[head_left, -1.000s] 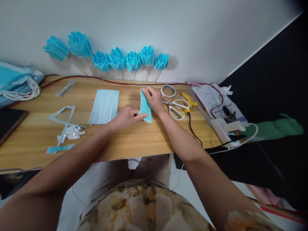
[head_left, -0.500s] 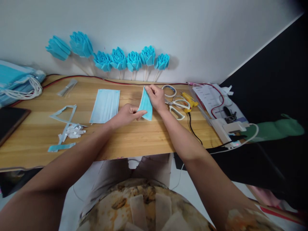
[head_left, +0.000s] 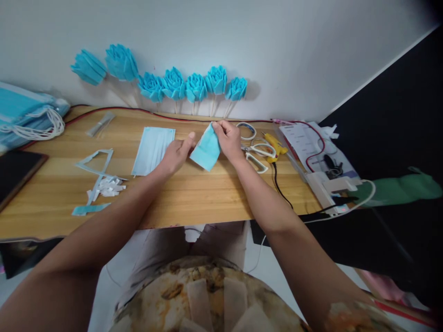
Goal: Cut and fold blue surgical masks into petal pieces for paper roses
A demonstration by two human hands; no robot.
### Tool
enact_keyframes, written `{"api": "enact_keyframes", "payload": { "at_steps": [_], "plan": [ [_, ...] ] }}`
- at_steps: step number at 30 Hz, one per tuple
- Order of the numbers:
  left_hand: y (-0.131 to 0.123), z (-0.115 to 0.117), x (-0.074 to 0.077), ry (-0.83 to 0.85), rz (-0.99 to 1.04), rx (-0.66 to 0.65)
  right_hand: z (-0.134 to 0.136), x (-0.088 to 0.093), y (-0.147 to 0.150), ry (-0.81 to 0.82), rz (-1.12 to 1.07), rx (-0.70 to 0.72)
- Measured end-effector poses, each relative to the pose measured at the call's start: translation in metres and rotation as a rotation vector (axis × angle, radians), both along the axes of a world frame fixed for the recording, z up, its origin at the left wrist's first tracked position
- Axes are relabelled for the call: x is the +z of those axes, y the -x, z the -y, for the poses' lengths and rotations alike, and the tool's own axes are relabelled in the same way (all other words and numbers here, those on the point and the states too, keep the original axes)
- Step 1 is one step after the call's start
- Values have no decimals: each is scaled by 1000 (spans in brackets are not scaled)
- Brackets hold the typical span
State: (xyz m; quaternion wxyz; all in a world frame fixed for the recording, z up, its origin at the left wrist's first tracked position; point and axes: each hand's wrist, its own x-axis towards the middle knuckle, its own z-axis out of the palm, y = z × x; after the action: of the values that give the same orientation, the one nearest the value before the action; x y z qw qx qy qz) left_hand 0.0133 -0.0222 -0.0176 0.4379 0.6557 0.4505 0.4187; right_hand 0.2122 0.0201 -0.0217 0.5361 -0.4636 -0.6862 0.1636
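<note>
A light-blue piece of face-mask fabric (head_left: 208,148) hangs at a tilt above the table, pinched at its top corner by my right hand (head_left: 229,140). My left hand (head_left: 177,154) is just left of the piece and apart from it, its thumb raised and its other fingers partly hidden. Below that hand lies a flat pleated mask (head_left: 150,150), its right side partly covered. White-handled scissors (head_left: 258,154) rest to the right of my right hand, with a roll of tape (head_left: 246,131) behind them.
Several blue fabric roses (head_left: 173,84) on sticks stand along the wall. Right: a yellow glue gun (head_left: 275,145), a power strip (head_left: 328,193). Left: trimmed strips (head_left: 92,209), white scraps (head_left: 110,186), a dark tablet-like object (head_left: 17,173), stacked masks (head_left: 20,110).
My left hand has let go of the blue fabric piece and moved left, toward the flat mask. The piece has swung wider into view, still in my right hand.
</note>
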Motion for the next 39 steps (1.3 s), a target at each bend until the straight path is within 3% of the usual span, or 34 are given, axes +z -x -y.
{"api": "enact_keyframes", "payload": {
  "at_steps": [4, 10, 17, 27, 35, 39],
  "plan": [
    [1, -8, -4, -91, 103, 132, 9, 4, 8, -47, 48, 24],
    [-4, -3, 2, -155, 78, 42, 23, 8, 23, -112, 182, 51],
    [-1, -4, -5, -47, 64, -17, 25, 5, 22, -131, 260, 33],
    [-4, -2, -10, 6, -99, -139, -4, 0, -8, -106, 74, -146],
    [-7, 5, -2, -11, -14, -290, -7, -2, -11, -10, 38, -63],
    [-6, 7, -1, -49, -15, -302, -6, 0, -9, 16, 40, -59]
  ]
}}
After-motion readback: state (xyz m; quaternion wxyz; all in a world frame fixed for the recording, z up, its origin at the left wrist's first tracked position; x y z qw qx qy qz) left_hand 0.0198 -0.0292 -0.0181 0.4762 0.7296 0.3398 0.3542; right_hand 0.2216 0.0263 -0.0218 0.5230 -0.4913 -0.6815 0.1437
